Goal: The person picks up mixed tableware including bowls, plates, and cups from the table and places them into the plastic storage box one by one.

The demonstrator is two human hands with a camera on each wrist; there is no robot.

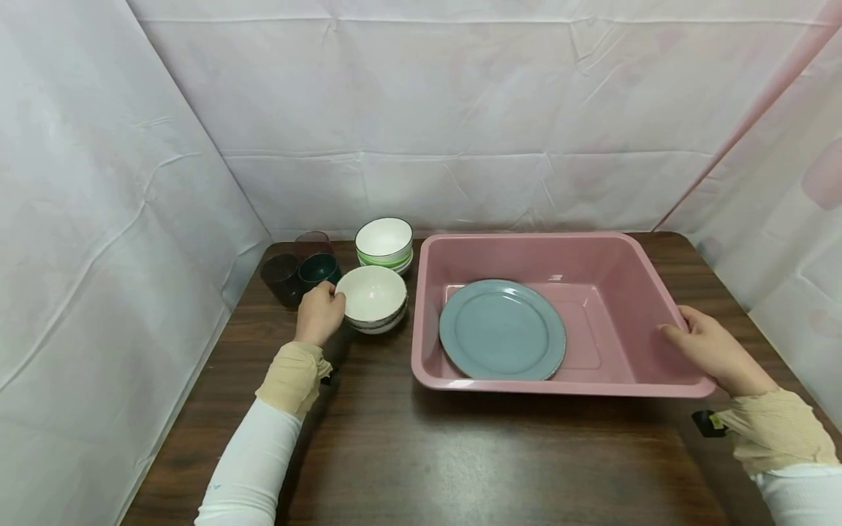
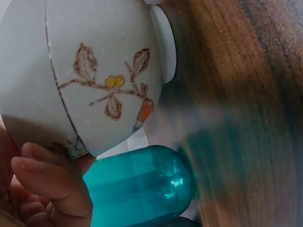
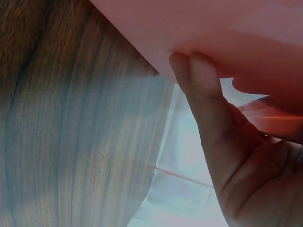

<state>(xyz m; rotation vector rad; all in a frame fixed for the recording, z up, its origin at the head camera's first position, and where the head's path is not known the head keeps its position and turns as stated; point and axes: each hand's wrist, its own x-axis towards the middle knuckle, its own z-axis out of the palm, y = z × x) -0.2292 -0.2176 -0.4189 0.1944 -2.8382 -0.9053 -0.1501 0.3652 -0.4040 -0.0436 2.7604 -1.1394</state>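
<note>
At the left of the head view my left hand [image 1: 319, 313] pinches the rim of the top white bowl [image 1: 371, 294] in a small stack. In the left wrist view the lower bowl [image 2: 111, 90] of that stack shows a painted branch, yellow berries and a dark rim. Close beside that hand stands a teal cup [image 2: 137, 187]. On the right, my right hand [image 1: 713, 347] grips the right wall of a pink basin [image 1: 546, 387], thumb inside and fingers outside. A large grey-blue plate [image 1: 503, 329] lies in the basin's left part.
Behind the held stack sits another bowl stack [image 1: 384, 237] with a green-rimmed bowl in it. A dark cup [image 1: 281, 277] and a reddish clear cup [image 1: 312, 242] stand by the teal one. Pale curtains [image 1: 447, 109] enclose the wooden table [image 1: 473, 453] at the back and sides.
</note>
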